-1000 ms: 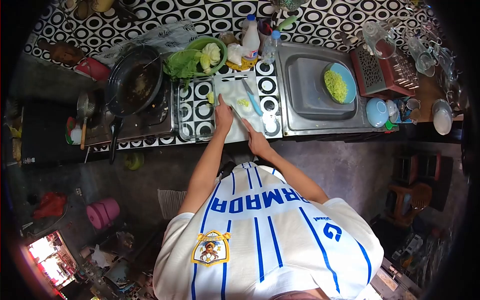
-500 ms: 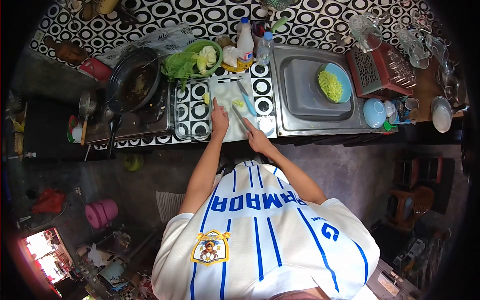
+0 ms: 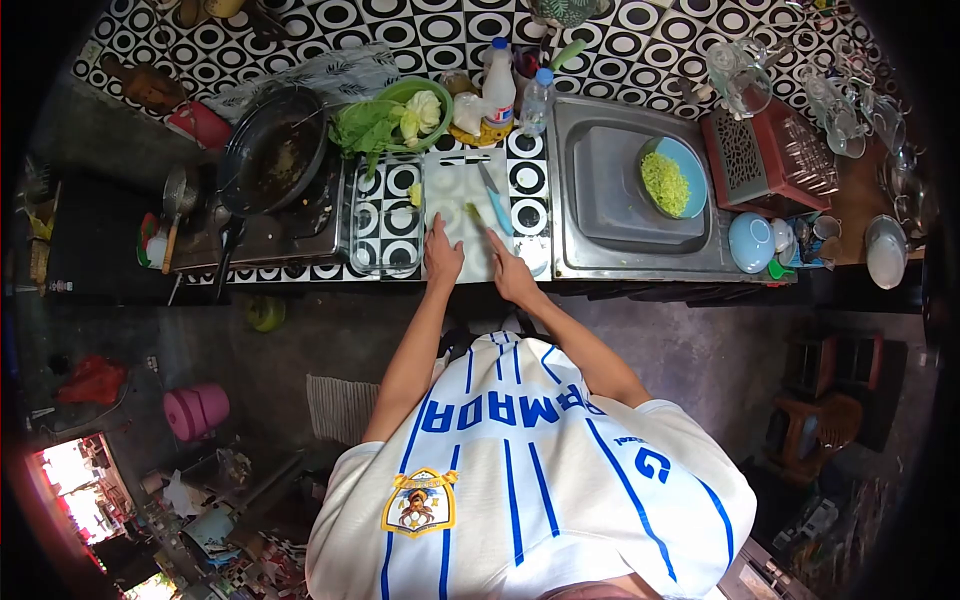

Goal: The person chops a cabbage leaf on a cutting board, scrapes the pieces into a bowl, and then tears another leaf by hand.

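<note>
A pale cutting board (image 3: 463,262) lies on the tiled counter in front of me. My right hand (image 3: 515,275) is closed on a knife (image 3: 482,224), whose blade points up and to the left over the board. Near the blade's tip lies a small piece of green vegetable (image 3: 472,209). My left hand (image 3: 442,253) rests at the board's left side with its fingers apart, holding nothing. A second knife with a light blue handle (image 3: 500,212) lies along the board's right side. At the board's left edge is a small yellow-green piece (image 3: 415,194).
Behind the board are a green basket (image 3: 440,104) of leafy vegetables and two bottles (image 3: 499,85). A black wok (image 3: 272,150) stands on the stove at left. In the sink at right, a blue bowl (image 3: 697,170) holds chopped greens on an upturned grey basin (image 3: 620,215).
My left hand has opened from a pointing shape and spread its fingers. The knife in my right hand has shifted slightly, and the green pieces beneath its tip look more gathered.
</note>
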The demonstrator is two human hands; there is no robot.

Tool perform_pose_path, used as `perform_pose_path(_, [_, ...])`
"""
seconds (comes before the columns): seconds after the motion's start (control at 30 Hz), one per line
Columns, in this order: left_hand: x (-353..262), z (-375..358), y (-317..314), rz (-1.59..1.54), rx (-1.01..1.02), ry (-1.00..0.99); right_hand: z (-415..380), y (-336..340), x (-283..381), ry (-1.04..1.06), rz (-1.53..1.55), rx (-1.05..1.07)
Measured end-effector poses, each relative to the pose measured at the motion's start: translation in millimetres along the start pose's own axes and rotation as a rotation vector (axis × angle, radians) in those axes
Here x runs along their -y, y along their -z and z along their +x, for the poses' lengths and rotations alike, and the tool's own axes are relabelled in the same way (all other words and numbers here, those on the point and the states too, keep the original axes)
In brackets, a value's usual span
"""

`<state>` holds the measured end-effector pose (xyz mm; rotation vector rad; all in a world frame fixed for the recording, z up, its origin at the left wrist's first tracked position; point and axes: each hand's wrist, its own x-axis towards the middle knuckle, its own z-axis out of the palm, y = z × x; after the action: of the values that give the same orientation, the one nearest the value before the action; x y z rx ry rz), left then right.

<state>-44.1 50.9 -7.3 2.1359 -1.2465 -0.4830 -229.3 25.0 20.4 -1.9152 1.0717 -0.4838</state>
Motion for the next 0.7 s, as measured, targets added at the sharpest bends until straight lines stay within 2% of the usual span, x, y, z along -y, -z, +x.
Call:
perform_pose_path(0.1, [4.4,-2.9,0.4,-0.023,0.006,-0.017,2.3,7.2,6.5,-0.025,-0.051,0.008])
perform_pose_path(0.23, [11.9,-4.2,0.0,-0.052,-0.001,-0.071,-4.4,20.2,14.1,0.015,-0.158,0.171])
perform_pose_path(0.3, [11.7,-4.4,0.8,-0.053,0.018,-0.023,-6.3,22.5,11.7,0.068,-0.207,0.274])
perform_pose_path(0.5, [4.9,-5.6,3.8,-0.084,0.021,0.018,20.1,29.3,-1.8,0.065,-0.15,0.169])
perform_pose_path(0.6, [5.8,-4.0,1.3,-0.072,0.024,0.014,33.4,32.9,-5.5,0.131,-0.161,0.129])
perform_pose_path(0.7, [8.4,-4.1,0.4,-0.053,0.025,0.008,23.4,47.0,12.1,0.094,-0.183,0.231])
